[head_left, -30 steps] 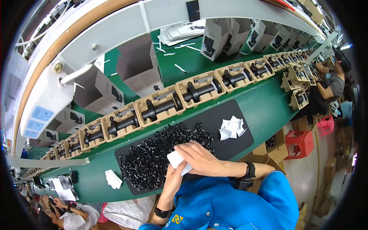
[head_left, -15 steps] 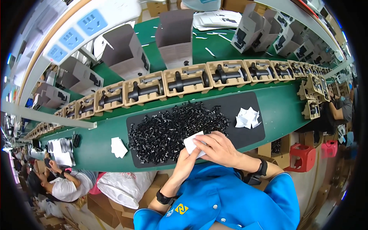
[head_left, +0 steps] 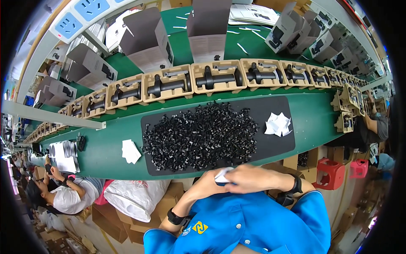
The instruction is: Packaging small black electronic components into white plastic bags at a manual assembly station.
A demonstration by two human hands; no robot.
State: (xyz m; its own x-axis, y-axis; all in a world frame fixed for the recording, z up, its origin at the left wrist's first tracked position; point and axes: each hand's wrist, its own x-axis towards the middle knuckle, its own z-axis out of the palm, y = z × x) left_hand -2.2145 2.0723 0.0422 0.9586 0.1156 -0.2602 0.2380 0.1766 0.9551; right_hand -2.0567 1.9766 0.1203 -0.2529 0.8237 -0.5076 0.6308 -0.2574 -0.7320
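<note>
Close to my body, just past the table's near edge, a small white paper [head_left: 221, 175] is held between my two hands. My left hand [head_left: 206, 184] is closed around its left side. My right hand [head_left: 248, 179] comes over from the right, its fingers bent onto the paper's edge and slightly blurred. Beyond them a wide heap of small black parts [head_left: 198, 137] covers most of a dark grey mat [head_left: 279, 108]. A loose pile of white papers [head_left: 278, 124] lies on the mat's right end. To the left of the mat is a small stack of white papers [head_left: 130, 151].
Behind the mat runs a row of cardboard trays [head_left: 218, 88] holding black devices. Open printed boxes [head_left: 148, 40] stand farther back. A co-worker [head_left: 69, 197] sits at the left, near a white plastic bag [head_left: 135, 199]. Red stools [head_left: 329, 173] stand to the right.
Both hands have moved down toward my body, off the edge of the heap, with the white paper between them. Less of the paper shows now. The view has shifted slightly.
</note>
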